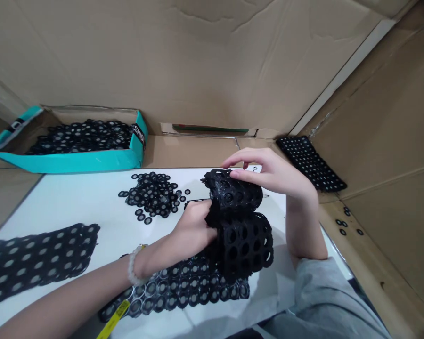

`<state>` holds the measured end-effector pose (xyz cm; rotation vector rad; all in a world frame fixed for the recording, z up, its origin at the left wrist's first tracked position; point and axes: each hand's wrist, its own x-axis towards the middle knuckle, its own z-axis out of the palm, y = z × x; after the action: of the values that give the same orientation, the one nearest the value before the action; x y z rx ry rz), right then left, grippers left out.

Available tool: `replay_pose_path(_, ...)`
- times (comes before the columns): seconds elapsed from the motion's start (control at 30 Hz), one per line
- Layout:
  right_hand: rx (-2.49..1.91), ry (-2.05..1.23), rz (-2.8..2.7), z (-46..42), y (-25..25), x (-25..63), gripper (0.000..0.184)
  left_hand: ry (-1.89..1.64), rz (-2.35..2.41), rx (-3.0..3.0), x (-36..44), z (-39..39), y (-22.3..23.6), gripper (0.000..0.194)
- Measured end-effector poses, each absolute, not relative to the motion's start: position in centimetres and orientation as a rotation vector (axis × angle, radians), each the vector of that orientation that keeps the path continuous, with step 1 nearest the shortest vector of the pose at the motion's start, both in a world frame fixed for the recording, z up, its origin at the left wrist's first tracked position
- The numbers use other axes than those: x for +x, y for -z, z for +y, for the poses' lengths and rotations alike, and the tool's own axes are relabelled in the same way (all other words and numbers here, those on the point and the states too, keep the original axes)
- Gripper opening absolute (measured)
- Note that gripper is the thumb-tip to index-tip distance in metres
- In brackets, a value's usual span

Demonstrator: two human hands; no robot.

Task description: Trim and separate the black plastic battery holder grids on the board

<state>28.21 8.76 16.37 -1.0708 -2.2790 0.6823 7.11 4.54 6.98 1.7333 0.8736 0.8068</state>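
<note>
A black rubber sheet (243, 235) full of round holes is bent up in a fold at the middle of the white board (74, 207). My left hand (192, 230) is closed on the fold's left edge. My right hand (268, 172) rests on the top of the fold, its fingers curled and pressing on it. Under my left forearm lies a flat part of the sheet with rings still in it (183, 287). A small heap of loose black rings (153, 195) lies just beyond my left hand.
A teal cardboard box (74, 162) holding many black rings stands at the back left. Another black perforated sheet (35, 259) lies at the left, and a third sheet (311, 162) at the back right. A few rings (346, 226) lie on the cardboard at the right. Cardboard walls (198, 61) surround the place.
</note>
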Motion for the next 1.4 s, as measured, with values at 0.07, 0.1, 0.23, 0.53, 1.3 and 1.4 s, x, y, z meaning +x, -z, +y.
replay_pose_path(0.07, -1.054, -0.677, -2.267, 8.8, -16.2, 28.0, 0.028, -0.8, 0.891, 1.731, 7.1, 4.5, -6.9, 0.019)
replay_pose_path(0.1, -1.048, -0.664, -2.245, 8.7, -16.2, 28.0, 0.027, -0.798, 0.899, 1.73, 7.1, 4.5, -6.9, 0.018)
replay_pose_path(0.23, -1.042, -0.612, -2.161, 8.2, -16.4, 28.0, 0.022, -0.805, 0.902, 1.72, 7.1, 4.5, -6.7, 0.021)
replay_pose_path(0.53, -0.837, -0.771, -2.143, 7.1, -17.5, 29.8, 0.018, -0.808, 0.877, 1.677, 7.1, 4.3, -7.0, 0.028)
replay_pose_path(1.3, -1.104, -0.617, -2.22, 9.2, -16.2, 28.6, 0.025, -0.792, 0.923, 1.79, 7.0, 4.5, -6.3, 0.019)
replay_pose_path(1.4, -1.1, -0.612, -2.172, 8.9, -16.4, 28.8, 0.024, -0.781, 0.938, 1.782, 6.9, 4.5, -6.1, 0.02)
